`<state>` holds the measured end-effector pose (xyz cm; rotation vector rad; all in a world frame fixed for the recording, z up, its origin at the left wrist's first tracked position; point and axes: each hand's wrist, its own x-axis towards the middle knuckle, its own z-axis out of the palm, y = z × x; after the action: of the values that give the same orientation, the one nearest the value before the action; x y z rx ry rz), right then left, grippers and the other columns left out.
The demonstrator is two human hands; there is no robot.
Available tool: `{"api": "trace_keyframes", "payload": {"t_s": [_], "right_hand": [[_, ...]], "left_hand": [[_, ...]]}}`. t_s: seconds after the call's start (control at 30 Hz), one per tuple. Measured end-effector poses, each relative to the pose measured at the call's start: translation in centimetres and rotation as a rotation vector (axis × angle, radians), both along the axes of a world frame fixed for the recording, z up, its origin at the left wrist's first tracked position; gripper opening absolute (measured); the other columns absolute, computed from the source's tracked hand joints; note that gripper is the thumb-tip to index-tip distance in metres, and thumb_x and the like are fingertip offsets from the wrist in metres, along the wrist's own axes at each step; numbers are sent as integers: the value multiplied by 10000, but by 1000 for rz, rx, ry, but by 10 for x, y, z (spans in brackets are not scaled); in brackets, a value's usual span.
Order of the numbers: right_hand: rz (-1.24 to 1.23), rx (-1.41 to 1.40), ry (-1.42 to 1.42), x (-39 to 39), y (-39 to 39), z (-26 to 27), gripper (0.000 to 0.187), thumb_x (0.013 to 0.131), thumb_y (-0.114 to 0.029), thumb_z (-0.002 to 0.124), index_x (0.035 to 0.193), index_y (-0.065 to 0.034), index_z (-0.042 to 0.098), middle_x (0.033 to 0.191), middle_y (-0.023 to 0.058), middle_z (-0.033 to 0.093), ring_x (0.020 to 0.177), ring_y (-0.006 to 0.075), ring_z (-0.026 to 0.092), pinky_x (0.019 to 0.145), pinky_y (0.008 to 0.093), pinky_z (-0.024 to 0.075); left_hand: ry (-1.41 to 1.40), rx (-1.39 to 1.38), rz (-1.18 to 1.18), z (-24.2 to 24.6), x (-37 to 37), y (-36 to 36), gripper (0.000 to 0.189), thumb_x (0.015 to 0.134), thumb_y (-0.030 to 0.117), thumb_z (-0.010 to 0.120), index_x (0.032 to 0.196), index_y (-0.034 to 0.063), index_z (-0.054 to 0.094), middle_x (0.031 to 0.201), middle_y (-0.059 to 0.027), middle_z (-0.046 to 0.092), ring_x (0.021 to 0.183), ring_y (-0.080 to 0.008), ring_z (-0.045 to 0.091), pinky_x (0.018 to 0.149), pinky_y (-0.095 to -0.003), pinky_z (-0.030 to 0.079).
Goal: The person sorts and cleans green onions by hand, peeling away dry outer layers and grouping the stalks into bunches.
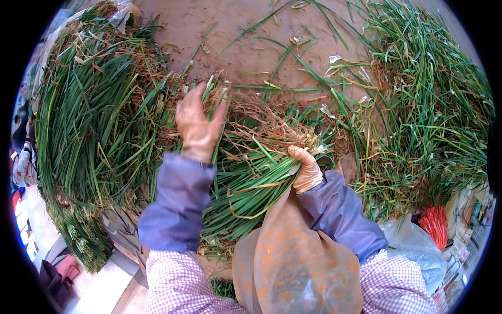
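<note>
My right hand (pixel 308 168), in a tan glove, grips a bunch of long green garlic chives or similar allium greens (pixel 251 184) near the root end. Their brown, tangled roots (pixel 270 121) point up and away from me, and the leaves fan down to the left. My left hand (pixel 200 125) is raised beside the bunch, thumb and fingers spread wide. A few pale stalks (pixel 213 92) show in the gap behind its thumb; no firm hold on them is visible. Under my right wrist hangs a translucent apron with orange spots (pixel 298 251).
A large heap of rooted greens (pixel 94 117) lies at left, a looser one (pixel 423 117) at right. Stray leaves litter the brown work surface (pixel 243 43). Red plastic ties (pixel 434 226) and a clear plastic bag (pixel 415 247) are at lower right. Cardboard (pixel 125 235) sits at lower left.
</note>
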<state>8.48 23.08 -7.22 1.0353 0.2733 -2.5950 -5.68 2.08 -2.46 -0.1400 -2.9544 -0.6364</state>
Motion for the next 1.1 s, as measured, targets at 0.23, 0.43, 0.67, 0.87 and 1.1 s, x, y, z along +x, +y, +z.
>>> {"api": "trace_keyframes", "payload": {"t_s": [0.23, 0.43, 0.67, 0.87, 1.1], "right_hand": [[98, -62, 118, -14, -3, 13, 393, 771, -79, 651, 1149, -3, 578, 1072, 114, 645, 942, 243, 631, 866, 390, 521], [134, 20, 141, -10, -8, 16, 404, 772, -69, 656, 1166, -28, 579, 1072, 92, 645, 933, 218, 633, 843, 374, 530], [104, -67, 149, -12, -13, 7, 429, 787, -83, 657, 1198, -51, 540, 1073, 110, 640, 932, 271, 643, 826, 452, 543], [177, -152, 149, -21, -25, 11, 388, 757, -92, 688, 1125, -35, 577, 977, 107, 658, 872, 244, 651, 776, 432, 558], [386, -179, 319, -27, -18, 30, 480, 718, -148, 706, 1154, -15, 555, 924, 116, 644, 885, 248, 635, 785, 413, 543]], "left_hand": [[-474, -12, -376, 26, 83, 29, 592, 869, 589, 464, 876, 26, 648, 841, -193, 635, 763, -357, 612, 685, -432, 476], [-691, 173, -376, 0, 66, 34, 651, 907, 600, 383, 1010, 0, 614, 961, -231, 622, 916, -406, 582, 810, -418, 468], [-990, 350, -459, 21, 3, 63, 805, 892, 689, 280, 1068, -21, 616, 993, -159, 650, 943, -243, 596, 851, -336, 445], [-1483, 663, -37, 14, -16, 71, 437, 906, 465, 541, 1074, 71, 626, 912, 6, 657, 735, -99, 581, 593, -262, 479], [-1145, 812, 42, -45, -23, 29, 490, 879, 531, 552, 926, 64, 692, 759, -5, 643, 649, -99, 554, 642, -263, 448]]}}
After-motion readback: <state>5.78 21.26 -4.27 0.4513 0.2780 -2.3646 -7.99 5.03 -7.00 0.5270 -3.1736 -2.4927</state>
